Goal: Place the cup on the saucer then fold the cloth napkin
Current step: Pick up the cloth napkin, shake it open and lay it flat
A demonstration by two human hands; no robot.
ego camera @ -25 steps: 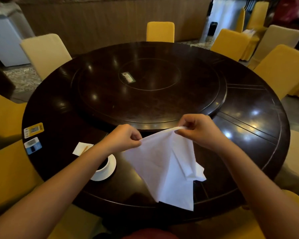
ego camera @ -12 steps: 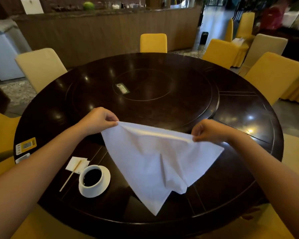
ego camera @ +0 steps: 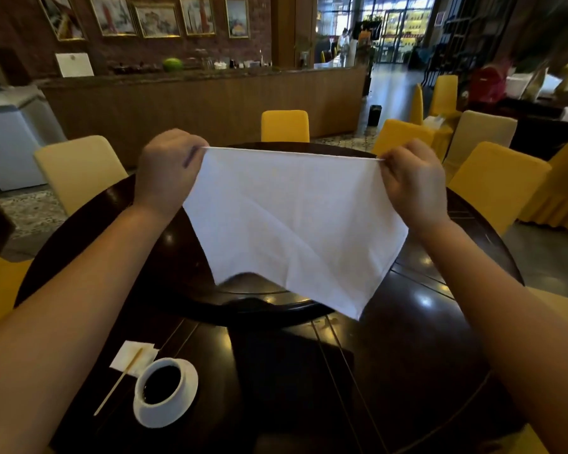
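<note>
A white cloth napkin (ego camera: 295, 224) hangs spread out in the air above the dark round table (ego camera: 407, 371). My left hand (ego camera: 166, 172) pinches its top left corner and my right hand (ego camera: 410, 178) pinches its top right corner, so the top edge is stretched straight. Its lower corner dangles just over the tabletop. At the near left a white cup (ego camera: 161, 385) of dark liquid stands on a white saucer (ego camera: 187, 404).
A wooden stir stick (ego camera: 118, 385) and a small white paper packet (ego camera: 130, 353) lie left of the saucer. Yellow and beige covered chairs (ego camera: 79, 172) ring the table. A raised turntable (ego camera: 259, 306) fills the table's middle. A long wooden counter (ego camera: 210, 106) runs behind.
Both hands have risen and moved apart, pulling the napkin from a crumpled drape into a flat, taut sheet held up in front of me. The view has tilted upward.
</note>
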